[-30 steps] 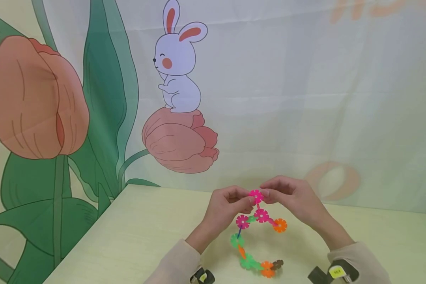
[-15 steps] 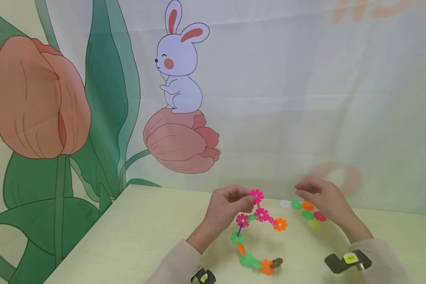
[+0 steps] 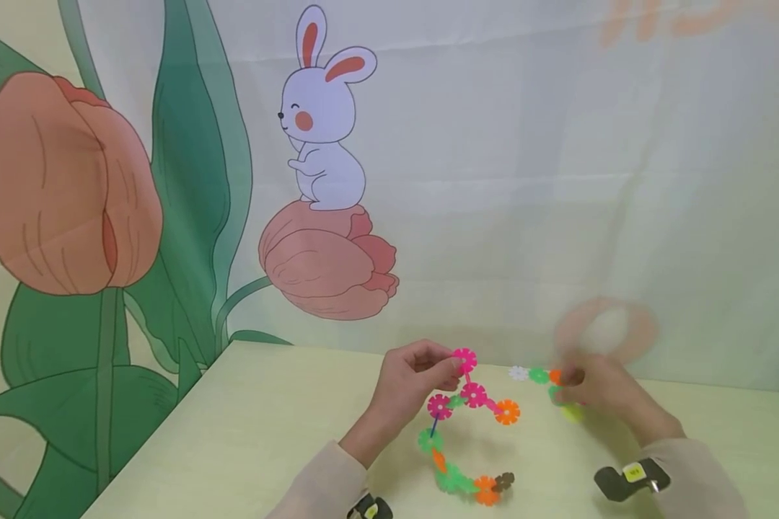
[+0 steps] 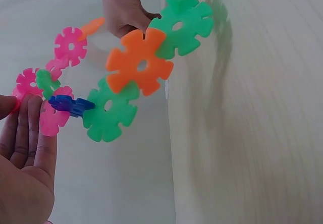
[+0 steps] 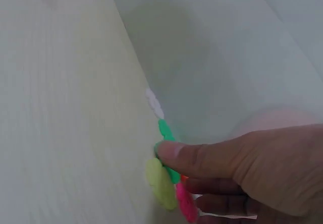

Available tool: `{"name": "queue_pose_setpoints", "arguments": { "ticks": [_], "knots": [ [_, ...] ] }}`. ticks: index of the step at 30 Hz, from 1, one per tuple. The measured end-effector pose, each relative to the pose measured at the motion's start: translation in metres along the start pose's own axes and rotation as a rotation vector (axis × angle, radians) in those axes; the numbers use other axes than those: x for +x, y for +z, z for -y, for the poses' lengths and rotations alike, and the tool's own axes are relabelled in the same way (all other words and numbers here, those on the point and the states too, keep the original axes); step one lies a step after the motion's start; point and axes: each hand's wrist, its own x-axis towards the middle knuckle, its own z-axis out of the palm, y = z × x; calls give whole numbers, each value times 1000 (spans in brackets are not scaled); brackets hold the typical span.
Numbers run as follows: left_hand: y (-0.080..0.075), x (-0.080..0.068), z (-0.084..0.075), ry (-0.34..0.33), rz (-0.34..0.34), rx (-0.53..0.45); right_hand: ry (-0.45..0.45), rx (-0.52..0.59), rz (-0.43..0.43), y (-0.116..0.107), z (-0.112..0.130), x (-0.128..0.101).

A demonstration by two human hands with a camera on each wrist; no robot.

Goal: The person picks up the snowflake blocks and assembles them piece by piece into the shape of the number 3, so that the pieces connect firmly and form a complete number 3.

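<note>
Above the pale surface (image 3: 234, 432), the left hand (image 3: 410, 376) pinches the disc chain (image 3: 430, 440); right of it, the right hand (image 3: 599, 386), half-curled, grip unclear, seemingly selects loose discs (image 3: 539, 375), needing careful pinching.

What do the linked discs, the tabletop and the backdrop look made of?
Linked discs: probably smooth plastic, from clean notches and even bright colour. Tabletop: perhaps matte wood or laminate, judging by faint grain. Backdrop: likely matte printed cloth, given its creases.
</note>
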Motion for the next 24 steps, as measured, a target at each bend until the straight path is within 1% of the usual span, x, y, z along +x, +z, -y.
{"name": "queue_pose_setpoints", "arguments": {
  "ticks": [4,6,9,13,16,19,24],
  "knots": [
    [-1,0,1,4,4,-14,6,-39,-5,3,0,1],
    [-1,0,1,7,11,-22,17,-36,-2,4,0,2],
    [-1,0,2,11,17,-34,28,-27,-4,4,0,2],
    [-1,-1,2,10,15,-31,20,-7,-15,6,1,2],
    [0,-2,2,5,10,-21,15,33,-20,6,7,0],
    [0,-2,1,-2,12,-23,2,92,-37,3,21,-1],
    [1,-2,0,4,23,-15,-94,165,-131,-12,64,-4]
  ]
}}
